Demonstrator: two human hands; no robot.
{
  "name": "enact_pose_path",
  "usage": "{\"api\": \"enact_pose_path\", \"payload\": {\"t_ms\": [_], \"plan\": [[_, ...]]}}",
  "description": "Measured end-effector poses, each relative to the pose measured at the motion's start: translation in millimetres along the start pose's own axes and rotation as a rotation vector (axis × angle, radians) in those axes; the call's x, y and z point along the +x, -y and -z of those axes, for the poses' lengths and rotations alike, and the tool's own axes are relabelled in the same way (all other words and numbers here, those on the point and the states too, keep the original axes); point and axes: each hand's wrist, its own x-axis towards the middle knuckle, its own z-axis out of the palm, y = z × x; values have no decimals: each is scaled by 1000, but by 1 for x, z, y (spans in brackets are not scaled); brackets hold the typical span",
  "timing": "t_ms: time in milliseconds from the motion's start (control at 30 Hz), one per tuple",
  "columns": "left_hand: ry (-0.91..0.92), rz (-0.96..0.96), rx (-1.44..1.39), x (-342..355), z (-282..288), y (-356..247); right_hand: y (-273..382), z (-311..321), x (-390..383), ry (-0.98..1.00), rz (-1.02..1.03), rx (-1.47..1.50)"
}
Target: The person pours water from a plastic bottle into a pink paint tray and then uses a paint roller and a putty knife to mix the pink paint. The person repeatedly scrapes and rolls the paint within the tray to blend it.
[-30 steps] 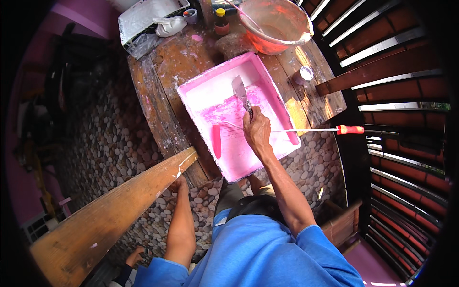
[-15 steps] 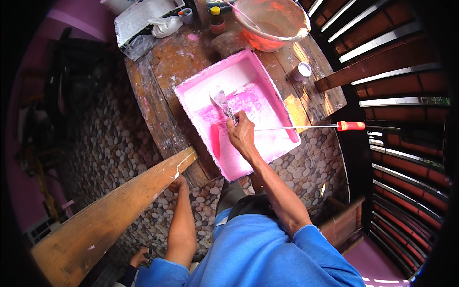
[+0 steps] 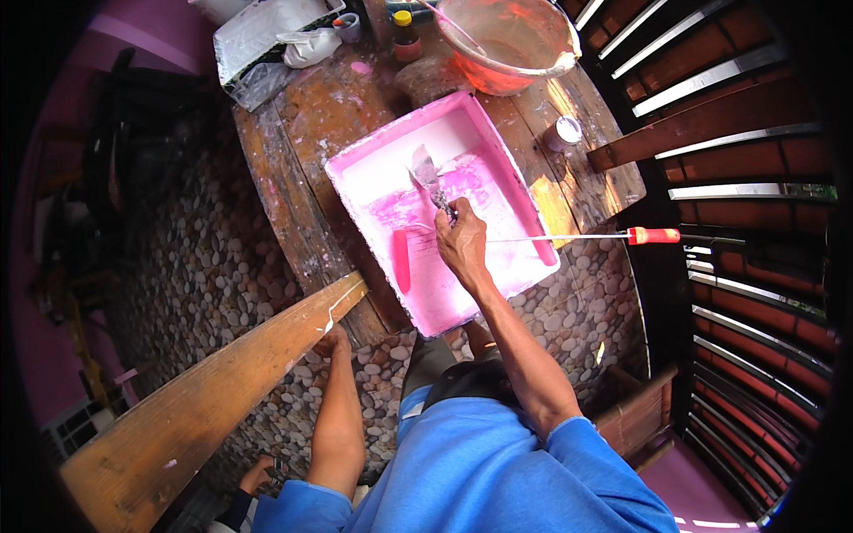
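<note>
My right hand (image 3: 462,238) is closed round the handle of a putty knife (image 3: 424,167), its paint-smeared blade pointing to the far side of a pink paint tray (image 3: 524,188). White and pink paint covers the tray's floor. A paint roller lies across the tray; its pink sleeve (image 3: 402,261) rests inside at the left. The rod passes by my right hand to a red handle (image 3: 653,235) beyond the tray's right rim. My left hand (image 3: 332,341) is at the near edge of a wooden plank (image 3: 222,377), with its fingers hidden.
The worn wooden table (image 3: 306,169) bears a large orange basin (image 3: 524,53), a small paint can (image 3: 563,133), a yellow-capped bottle (image 3: 406,37), a white plastic bag (image 3: 309,48) and a paint-smeared tray (image 3: 258,40). A slatted wall (image 3: 746,160) rises at the right. The floor (image 3: 222,249) has a pebble pattern.
My right hand and the putty knife have moved a little to the right over the tray, the blade still pointing away. My left hand, the plank and the roller have stayed put.
</note>
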Motion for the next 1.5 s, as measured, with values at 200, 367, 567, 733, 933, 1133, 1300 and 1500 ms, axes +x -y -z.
{"api": "enact_pose_path", "payload": {"t_ms": [200, 367, 567, 733, 933, 1133, 1300, 1500], "plan": [[43, 52, -59, -9, 13, -13, -1, 17, 9, -16, 35, 61], [-4, 22, -53, -11, 8, -11, -21, 27, 23, -19, -2, -41], [27, 7, -12, -12, 14, -11, -29, 35, 33, -111, 14, 28], [40, 97, -7, -20, 24, -22, -39, 34, 41, 148, 4, 93], [94, 71, -35, -15, 22, -18, -45, 34, 52, -129, 53, 22], [125, 70, 9, -27, 39, -32, -35, 31, 44, 32, 7, 227], [71, 60, 11, -12, 16, -11, -53, 20, 53, -13, 31, 113], [143, 92, -21, -18, 29, -24, -47, 17, 51, -137, 0, 110]]}}
